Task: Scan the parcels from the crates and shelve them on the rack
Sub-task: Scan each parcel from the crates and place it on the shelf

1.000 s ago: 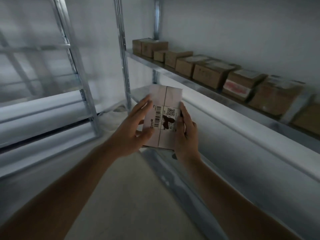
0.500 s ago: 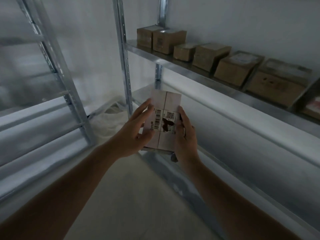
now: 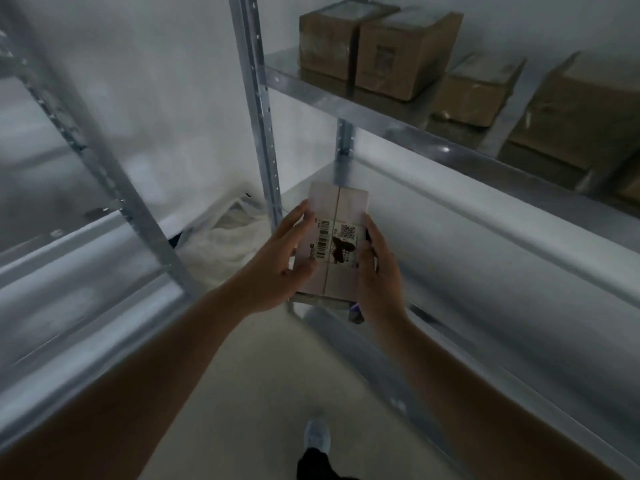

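Observation:
A small pale cardboard parcel [image 3: 337, 216] with a barcode label and a dark smudge is held in front of me between both hands. My left hand [image 3: 277, 268] grips its left edge, thumb on the top face. My right hand [image 3: 379, 271] grips the right edge, and a small dark object shows under its palm. The metal rack [image 3: 398, 123] stands ahead and to the right. Its upper shelf carries several brown cardboard boxes [image 3: 408, 50].
A rack upright [image 3: 259, 109] rises just behind the parcel. A second rack's slanted post [image 3: 104, 174] stands at the left. White plastic wrap [image 3: 221, 240] lies crumpled in the corner. Pale floor [image 3: 263, 393] runs between the racks, with my shoe [image 3: 317, 436] on it.
The view has closed in on the rack's left end, so the shelf boxes look larger and higher. The parcel stays held in both hands the same way.

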Demonstrator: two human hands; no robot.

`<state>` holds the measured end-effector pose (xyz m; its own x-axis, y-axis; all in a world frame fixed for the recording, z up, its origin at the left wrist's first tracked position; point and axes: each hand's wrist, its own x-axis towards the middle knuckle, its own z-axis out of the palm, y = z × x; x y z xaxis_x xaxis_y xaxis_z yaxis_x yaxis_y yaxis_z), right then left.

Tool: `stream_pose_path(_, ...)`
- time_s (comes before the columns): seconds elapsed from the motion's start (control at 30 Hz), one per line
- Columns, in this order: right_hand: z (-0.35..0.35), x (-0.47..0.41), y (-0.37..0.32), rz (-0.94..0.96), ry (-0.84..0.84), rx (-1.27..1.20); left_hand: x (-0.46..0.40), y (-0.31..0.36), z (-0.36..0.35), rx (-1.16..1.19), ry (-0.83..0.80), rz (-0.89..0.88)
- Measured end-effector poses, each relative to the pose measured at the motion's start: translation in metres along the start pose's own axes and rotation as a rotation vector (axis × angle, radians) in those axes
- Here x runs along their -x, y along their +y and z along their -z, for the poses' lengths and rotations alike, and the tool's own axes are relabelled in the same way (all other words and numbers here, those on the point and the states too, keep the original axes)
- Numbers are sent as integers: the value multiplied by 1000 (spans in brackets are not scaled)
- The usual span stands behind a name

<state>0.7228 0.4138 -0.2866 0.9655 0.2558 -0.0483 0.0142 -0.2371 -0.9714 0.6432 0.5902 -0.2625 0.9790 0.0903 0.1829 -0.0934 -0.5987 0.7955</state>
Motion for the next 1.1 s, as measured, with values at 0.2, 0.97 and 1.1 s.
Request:
stream_pose_path(0.2, -56, -102, 8, -6, -4, 0, -82, -68, 33, 136, -82, 55)
stream_pose_path(0.97, -185, -273, 61, -286, 435, 77, -294, -281, 58, 265, -571, 85)
stream_pose_path(1.1, -186, -291, 76, -325, 421, 81, -301, -295, 41, 332, -549, 125)
